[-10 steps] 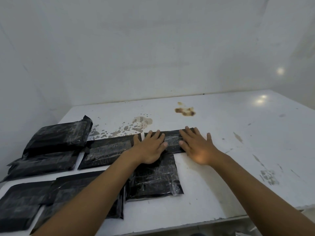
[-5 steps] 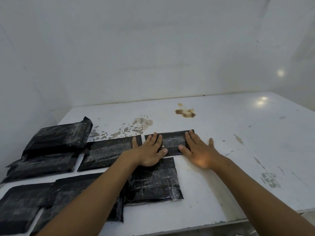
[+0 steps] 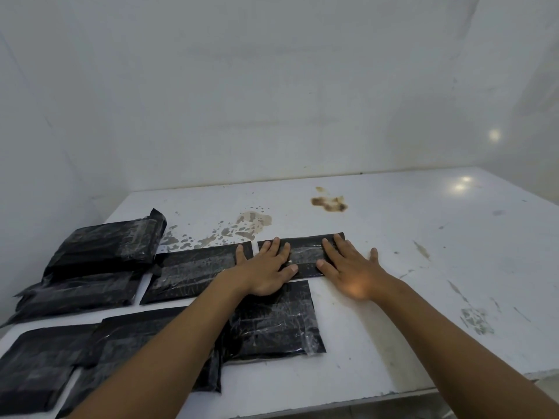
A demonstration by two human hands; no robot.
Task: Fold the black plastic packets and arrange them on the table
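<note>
A folded black plastic packet [image 3: 305,253] lies on the white table [image 3: 393,267], at the right end of the far row. My left hand [image 3: 266,273] lies flat on its left part with fingers spread. My right hand [image 3: 351,273] presses flat on its right end, palm partly on the table. Neither hand grips anything. Left of it lies another folded packet [image 3: 187,272]. In front sits a packet [image 3: 272,322], partly under my left forearm. Further left, one packet [image 3: 102,246] rests on top of another [image 3: 75,294]. Two more packets [image 3: 27,364] [image 3: 127,340] lie at the near left.
Brown stains [image 3: 329,202] and grey blotches [image 3: 248,225] mark the table behind the packets. White walls close the back and left. The table's front edge [image 3: 363,397] runs below my arms; its right half holds only scuffs.
Both hands have stayed flat on the folded packet, sliding slightly toward me while pressing it down. The packets have not visibly shifted.
</note>
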